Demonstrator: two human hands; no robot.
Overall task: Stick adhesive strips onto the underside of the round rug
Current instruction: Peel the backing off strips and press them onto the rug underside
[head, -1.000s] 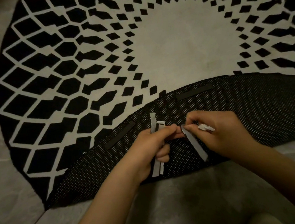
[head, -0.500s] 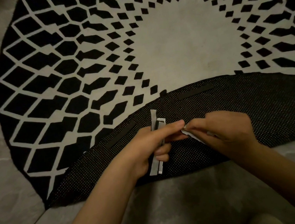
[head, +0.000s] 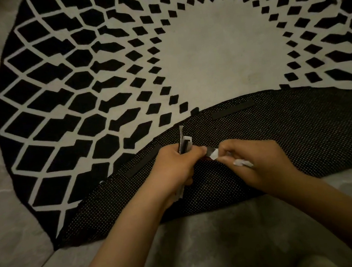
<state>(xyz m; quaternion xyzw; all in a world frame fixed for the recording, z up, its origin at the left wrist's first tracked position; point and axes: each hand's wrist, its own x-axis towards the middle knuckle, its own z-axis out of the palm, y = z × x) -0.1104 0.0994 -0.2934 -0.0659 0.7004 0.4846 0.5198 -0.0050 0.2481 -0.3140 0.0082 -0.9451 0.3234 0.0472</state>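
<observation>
Two black strips stuck, dotted rug underside

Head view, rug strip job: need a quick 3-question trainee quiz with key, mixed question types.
1. True or false: two dark strips already lie stuck on the folded-over underside of the round rug.
2. Which hand grips the bundle of spare strips? A) left hand B) right hand C) neither
3. Fill in: both hands pinch one pale strip between them, held over the rug's ______.

Key
1. True: one strip near the fold's upper edge, another strip lower left.
2. A: the left hand holds the bundle; the right hand holds a crumpled white scrap.
3. underside
</observation>
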